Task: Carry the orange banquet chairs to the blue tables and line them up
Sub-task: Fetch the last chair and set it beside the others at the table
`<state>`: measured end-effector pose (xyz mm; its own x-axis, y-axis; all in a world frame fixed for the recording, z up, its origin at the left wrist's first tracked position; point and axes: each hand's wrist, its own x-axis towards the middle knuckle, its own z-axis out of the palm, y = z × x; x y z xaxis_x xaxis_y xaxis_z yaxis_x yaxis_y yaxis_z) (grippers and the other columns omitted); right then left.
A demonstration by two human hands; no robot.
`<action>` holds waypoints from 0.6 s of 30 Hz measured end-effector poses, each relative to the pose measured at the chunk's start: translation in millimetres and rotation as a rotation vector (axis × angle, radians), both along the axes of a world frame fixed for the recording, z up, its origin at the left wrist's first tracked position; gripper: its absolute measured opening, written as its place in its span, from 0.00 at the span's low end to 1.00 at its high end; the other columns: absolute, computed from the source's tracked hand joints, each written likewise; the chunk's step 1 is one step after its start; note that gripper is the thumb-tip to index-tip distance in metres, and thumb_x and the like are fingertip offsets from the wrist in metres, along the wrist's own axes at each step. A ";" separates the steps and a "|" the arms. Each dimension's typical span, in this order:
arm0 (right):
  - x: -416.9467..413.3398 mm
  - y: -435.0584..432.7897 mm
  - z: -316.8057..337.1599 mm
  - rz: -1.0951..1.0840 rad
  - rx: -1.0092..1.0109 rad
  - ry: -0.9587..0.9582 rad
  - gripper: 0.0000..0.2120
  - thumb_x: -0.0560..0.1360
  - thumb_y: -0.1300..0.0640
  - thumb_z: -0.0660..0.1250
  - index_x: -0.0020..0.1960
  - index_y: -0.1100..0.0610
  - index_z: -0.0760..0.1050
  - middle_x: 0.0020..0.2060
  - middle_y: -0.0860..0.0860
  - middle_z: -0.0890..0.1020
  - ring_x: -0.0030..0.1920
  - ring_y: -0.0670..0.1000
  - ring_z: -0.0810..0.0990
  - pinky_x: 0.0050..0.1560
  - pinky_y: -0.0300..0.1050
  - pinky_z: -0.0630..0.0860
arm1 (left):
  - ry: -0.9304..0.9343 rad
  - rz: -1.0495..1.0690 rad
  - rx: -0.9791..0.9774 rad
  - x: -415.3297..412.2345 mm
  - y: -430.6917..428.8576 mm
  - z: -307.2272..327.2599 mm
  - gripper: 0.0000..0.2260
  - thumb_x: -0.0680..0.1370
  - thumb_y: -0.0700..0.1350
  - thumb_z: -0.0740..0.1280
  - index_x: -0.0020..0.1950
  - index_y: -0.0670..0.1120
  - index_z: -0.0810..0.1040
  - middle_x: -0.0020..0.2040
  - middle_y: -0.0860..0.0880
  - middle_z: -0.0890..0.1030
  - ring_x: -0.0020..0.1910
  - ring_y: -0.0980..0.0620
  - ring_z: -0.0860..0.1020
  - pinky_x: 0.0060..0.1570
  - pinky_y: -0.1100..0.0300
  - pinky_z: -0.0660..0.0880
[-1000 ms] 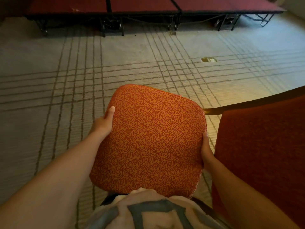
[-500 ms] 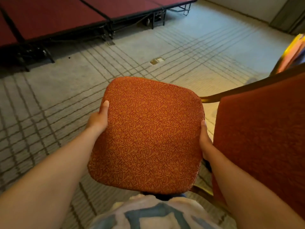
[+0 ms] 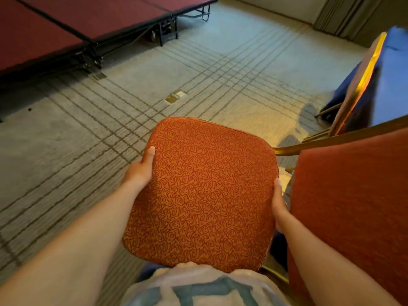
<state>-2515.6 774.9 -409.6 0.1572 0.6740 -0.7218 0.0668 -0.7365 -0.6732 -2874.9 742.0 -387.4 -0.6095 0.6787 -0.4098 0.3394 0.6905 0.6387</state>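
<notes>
Head view: two orange chairs and one blue table. A person's left hand point(image 3: 141, 171) and right hand point(image 3: 279, 208) grip opposite seat edges of the carried chair point(image 3: 203, 195), thumbs on top and fingers hidden beneath. It is held close to the torso. The second chair point(image 3: 362, 80) stands against the blue table point(image 3: 393, 80), far right. Open carpet point(image 3: 198, 69) lies ahead, bordered on the left by red stage platforms point(image 3: 44, 29).

Grey carpet point(image 3: 66, 151) is crossed by dark grid lines. Red-topped stage platforms point(image 3: 44, 29) are stood on it far left. A brass floor plate point(image 3: 176, 96) is set flush mid-floor. A gold-framed chair point(image 3: 362, 80) and a blue-draped table point(image 3: 391, 85) are stood far right.
</notes>
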 end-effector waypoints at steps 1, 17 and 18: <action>1.4 14.8 -8.6 -0.016 -0.007 0.013 0.63 0.49 0.12 0.52 0.74 0.49 0.66 0.68 0.55 0.75 0.65 0.60 0.74 0.68 0.59 0.68 | -0.005 -0.008 0.008 -3.3 17.6 -0.3 0.38 0.78 0.68 0.47 0.66 0.39 0.75 0.65 0.34 0.75 0.65 0.37 0.72 0.64 0.50 0.67; -79.8 240.5 -14.2 -0.572 0.057 0.038 0.40 0.69 0.22 0.50 0.67 0.49 0.74 0.60 0.53 0.80 0.56 0.55 0.79 0.58 0.49 0.74 | 0.002 -0.468 0.019 -40.1 427.0 -3.4 0.39 0.77 0.70 0.50 0.69 0.37 0.72 0.67 0.34 0.72 0.68 0.36 0.70 0.67 0.51 0.64; -79.8 255.4 -19.5 -0.635 0.063 0.041 0.48 0.60 0.17 0.52 0.66 0.49 0.76 0.58 0.53 0.81 0.56 0.55 0.80 0.60 0.50 0.75 | 0.018 -0.510 0.043 -36.7 455.0 1.9 0.39 0.77 0.70 0.49 0.69 0.38 0.72 0.67 0.34 0.72 0.68 0.36 0.70 0.67 0.51 0.64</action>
<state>-2595.4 1030.2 -429.1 0.5128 0.5003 -0.6977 -0.3965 -0.5828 -0.7093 -2911.6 1197.0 -385.6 -0.2030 0.9076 -0.3676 0.6380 0.4074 0.6535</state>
